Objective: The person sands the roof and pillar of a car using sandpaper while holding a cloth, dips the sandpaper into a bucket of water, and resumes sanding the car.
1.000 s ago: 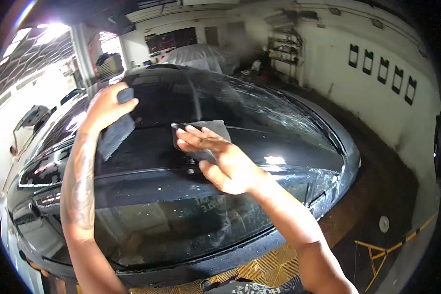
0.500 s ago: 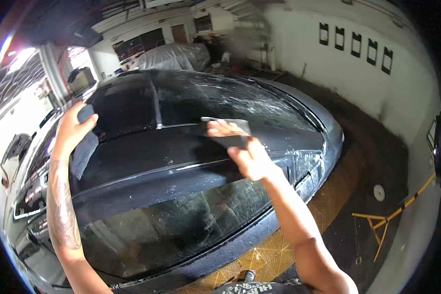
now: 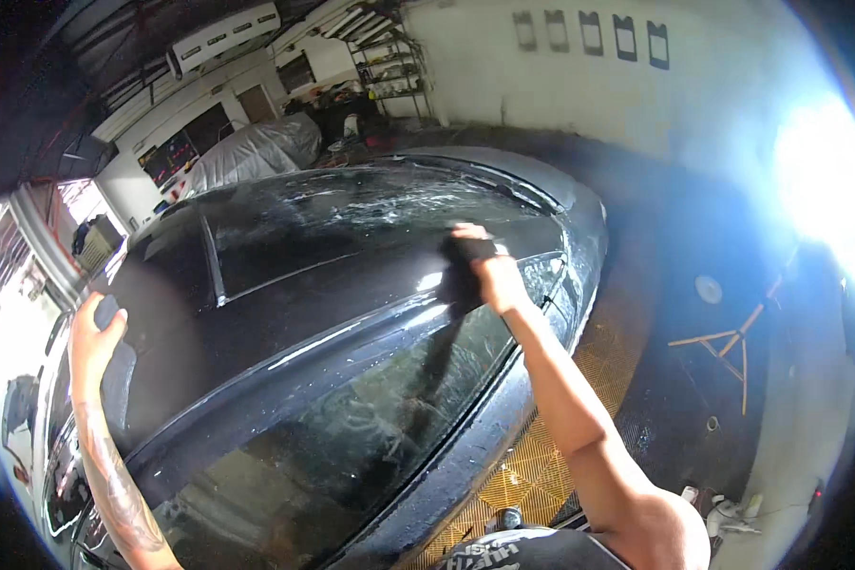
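Observation:
A dark car's roof [image 3: 299, 299], dull and wet in places, lies under both my hands. At its rear left edge my left hand [image 3: 93, 344] is closed round a folded dark grey cloth [image 3: 117, 375], part of which hangs below the fingers. My right hand [image 3: 492, 271] is farther forward, near the front end of the roof's side edge. Its fingers are bent over a dark cloth [image 3: 464, 255], largely lost in shadow. Whitish wet streaks mark the windshield side and the door frame beside this hand. The side window [image 3: 351, 465] below is wet and smeared.
A bright lamp [image 3: 826, 190] glares at the right, above a yellow stand [image 3: 731, 342]. Yellow grating [image 3: 518, 465] covers the floor beside the car. A silver-covered vehicle [image 3: 256, 157] and a shelf rack [image 3: 389, 71] stand at the back. White wall [image 3: 731, 57] borders the right.
My right hand has gone from lying flat on the roof to a bent grip at the side edge farther forward. My view has turned right, bringing the lamp into sight. The left hand still holds its cloth.

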Available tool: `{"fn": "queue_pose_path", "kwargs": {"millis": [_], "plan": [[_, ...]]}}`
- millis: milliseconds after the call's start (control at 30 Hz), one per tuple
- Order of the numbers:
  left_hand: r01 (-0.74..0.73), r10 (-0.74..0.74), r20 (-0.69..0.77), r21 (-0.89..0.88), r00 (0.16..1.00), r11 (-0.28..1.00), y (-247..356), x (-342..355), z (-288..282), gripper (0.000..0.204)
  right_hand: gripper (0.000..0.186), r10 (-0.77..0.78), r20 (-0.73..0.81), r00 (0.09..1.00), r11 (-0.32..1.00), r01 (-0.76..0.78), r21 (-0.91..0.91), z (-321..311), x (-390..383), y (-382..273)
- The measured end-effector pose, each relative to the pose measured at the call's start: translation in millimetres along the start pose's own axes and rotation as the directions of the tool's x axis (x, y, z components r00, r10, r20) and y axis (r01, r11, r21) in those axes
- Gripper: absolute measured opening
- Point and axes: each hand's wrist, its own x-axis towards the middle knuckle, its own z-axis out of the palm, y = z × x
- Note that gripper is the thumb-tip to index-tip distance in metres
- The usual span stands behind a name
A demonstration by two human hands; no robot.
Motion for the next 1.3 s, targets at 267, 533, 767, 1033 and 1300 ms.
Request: {"fn": "queue_pose_path", "kwargs": {"millis": [267,533,767,1033,1300], "plan": [[0.091,-0.092,0.037,0.038,0.995,0.995,-35,-5,-6,0.057,0.046,-0.323,0.051,0.945,0.880,0.320,-0.351,76,3,-28],[0.131,-0.135,0.161,0.039,0.978,0.991,0,5,-5,0.059,0.037,-0.331,-0.040,0.943,0.939,0.324,-0.115,87,18,-25],[0.169,-0.176,0.133,0.062,0.975,0.984,-19,5,0,0.066,0.046,-0.071,-0.106,0.992,0.961,0.040,-0.274,-20,1,7],[0.071,-0.074,0.050,0.063,0.996,0.995,-36,-1,-7,0.059,0.052,-0.220,0.247,0.944,0.959,0.256,-0.125,108,22,-47],[-0.059,0.059,-0.002,0.006,0.998,0.998,25,-8,-13,0.036,0.030,-0.585,0.305,0.752,0.767,0.635,-0.093,121,40,-66]]}}
